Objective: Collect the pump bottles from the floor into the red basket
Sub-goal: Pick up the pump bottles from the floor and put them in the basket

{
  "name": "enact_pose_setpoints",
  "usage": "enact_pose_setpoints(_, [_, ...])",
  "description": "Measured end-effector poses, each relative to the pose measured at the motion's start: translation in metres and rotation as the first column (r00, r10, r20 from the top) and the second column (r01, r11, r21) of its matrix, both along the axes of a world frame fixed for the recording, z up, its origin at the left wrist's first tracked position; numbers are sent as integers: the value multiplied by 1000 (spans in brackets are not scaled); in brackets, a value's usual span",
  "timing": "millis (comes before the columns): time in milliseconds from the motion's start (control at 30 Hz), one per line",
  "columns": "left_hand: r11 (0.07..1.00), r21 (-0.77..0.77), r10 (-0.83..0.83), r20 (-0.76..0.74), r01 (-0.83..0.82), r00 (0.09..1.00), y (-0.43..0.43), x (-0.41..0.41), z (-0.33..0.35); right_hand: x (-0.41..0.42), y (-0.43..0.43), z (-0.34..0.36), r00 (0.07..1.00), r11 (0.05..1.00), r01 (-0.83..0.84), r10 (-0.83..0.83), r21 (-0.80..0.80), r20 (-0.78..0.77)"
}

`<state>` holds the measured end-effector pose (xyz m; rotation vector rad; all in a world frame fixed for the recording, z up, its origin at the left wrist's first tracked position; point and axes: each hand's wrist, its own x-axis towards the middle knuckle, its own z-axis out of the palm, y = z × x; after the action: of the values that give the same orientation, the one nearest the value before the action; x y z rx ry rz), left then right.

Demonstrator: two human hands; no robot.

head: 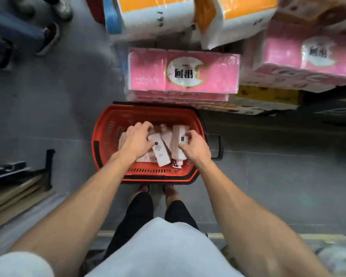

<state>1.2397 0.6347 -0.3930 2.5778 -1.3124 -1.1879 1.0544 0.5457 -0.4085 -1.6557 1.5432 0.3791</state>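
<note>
in the red basket (103,136) the right hand (196,149) pinches the right bottle (177,134), long axis near-far, pump end near; the left hand (136,140) covers the left bottles (122,140), grip unclear.

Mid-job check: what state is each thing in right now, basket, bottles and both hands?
Red basket: upright on the floor, partly filled.
Pump bottles: lying piled inside the basket.
Left hand: on the pile, fingers curled, grip unclear.
Right hand: pinches the rightmost bottle.
Black handle: out at the basket's right side.
</note>
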Motion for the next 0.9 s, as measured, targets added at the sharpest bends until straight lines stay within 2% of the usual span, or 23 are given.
enact_pose_setpoints(133, [995,-54,-91,-43,88,995,6,-21,56,-14,25,61,1000,1000,8,-8,-7,21])
enact_pose_setpoints(200, [983,-81,-169,-63,164,984,9,-27,83,-23,38,90,996,997,73,-71,-32,58])
enact_pose_setpoints(333, [940,-155,-312,-18,305,950,12,-34,125,-38,63,130,967,966,238,-226,-101,115])
enact_pose_setpoints(567, [839,-161,-518,60,520,854,-2,-49,160,-64,89,167,936,923,343,-321,-175,142])
enact_pose_setpoints(733, [729,-185,-655,95,659,750,-10,-88,176,-105,106,185,850,835,520,-482,-183,215])
enact_pose_setpoints(900, [573,-192,-789,132,796,600,-22,-159,188,-181,136,187,683,658,728,-673,-193,285])
